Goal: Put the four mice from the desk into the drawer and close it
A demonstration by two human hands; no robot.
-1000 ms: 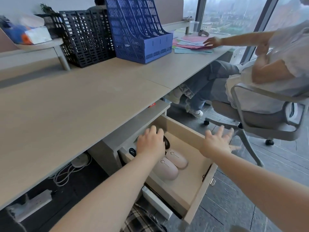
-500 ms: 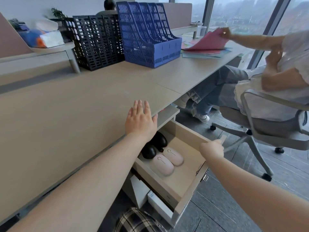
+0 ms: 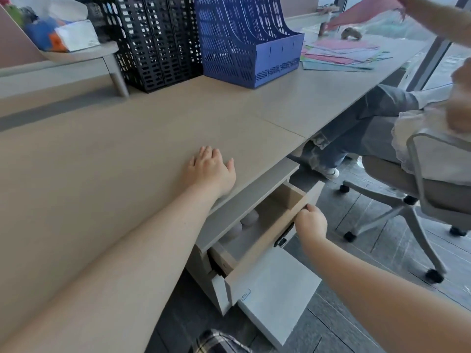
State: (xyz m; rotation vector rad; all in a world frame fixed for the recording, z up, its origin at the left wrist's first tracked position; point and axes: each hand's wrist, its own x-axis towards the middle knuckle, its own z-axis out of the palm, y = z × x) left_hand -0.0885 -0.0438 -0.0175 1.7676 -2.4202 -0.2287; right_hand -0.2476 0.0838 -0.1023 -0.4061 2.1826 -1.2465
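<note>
The wooden drawer (image 3: pixel 265 240) under the desk (image 3: pixel 127 154) stands partly open, only a narrow gap showing. Inside the gap I see the ends of two pale pink mice (image 3: pixel 248 219); the black mice are hidden under the desk edge. My right hand (image 3: pixel 311 221) is closed on the top of the drawer's front panel. My left hand (image 3: pixel 211 171) lies flat on the desk top near its front edge, fingers spread, holding nothing.
A blue file rack (image 3: pixel 244 42) and a black file rack (image 3: pixel 153 42) stand at the back of the desk. Coloured papers (image 3: pixel 339 54) lie at the far right. Another person sits on a wheeled office chair (image 3: pixel 413 200) right of the drawer.
The drawer has slid most of the way in under my right hand's push. My left hand came out of the drawer and settled flat on the desk.
</note>
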